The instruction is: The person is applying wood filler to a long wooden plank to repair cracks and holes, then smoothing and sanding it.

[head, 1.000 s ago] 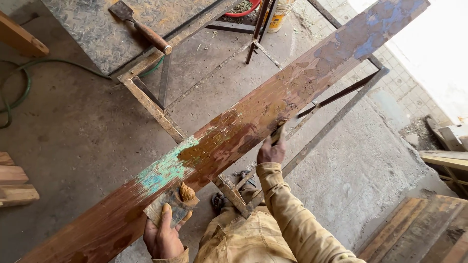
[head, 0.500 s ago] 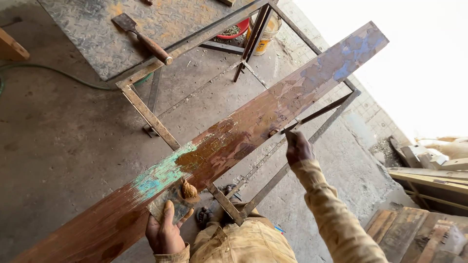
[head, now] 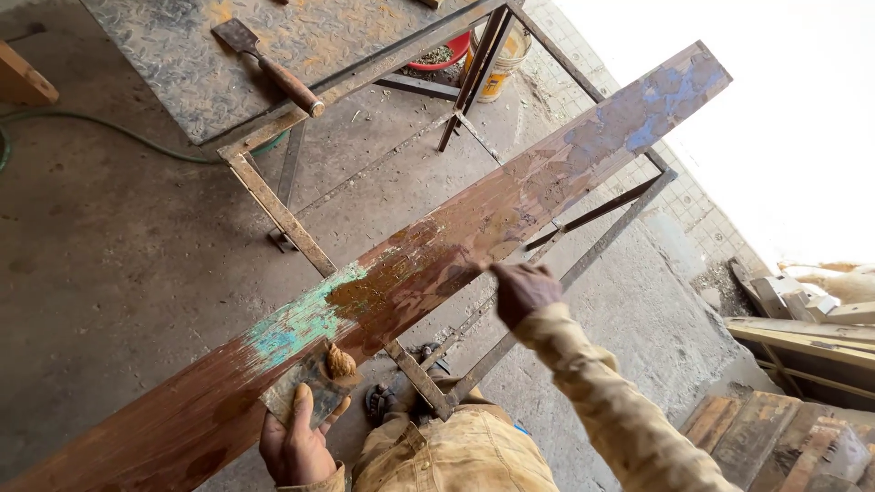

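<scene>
A long wooden plank (head: pixel 556 187) lies slantwise on a rusty metal frame (head: pixel 278 214). It is brown, with turquoise and blue paint patches and a wet brown smear in the middle. My left hand (head: pixel 293 445) is under the plank's near edge and holds a flat metal plate (head: pixel 301 392) carrying a lump of brown putty (head: pixel 340 363). My right hand (head: pixel 523 288), in a tan sleeve, presses a small blade (head: pixel 478 265) against the plank's near edge at the end of the wet smear.
Behind the frame a patterned metal sheet (head: pixel 182 64) carries a scraper with a wooden handle (head: pixel 271 69). A green hose (head: pixel 137 141) runs across the concrete floor. A red basin (head: pixel 445 53) and a bucket (head: pixel 501 62) stand beyond. Stacked boards (head: pixel 802 437) lie at right.
My right hand has slid farther along the plank, away from my left hand, lengthening the wet brown smear. My left hand has stayed under the near edge with the plate.
</scene>
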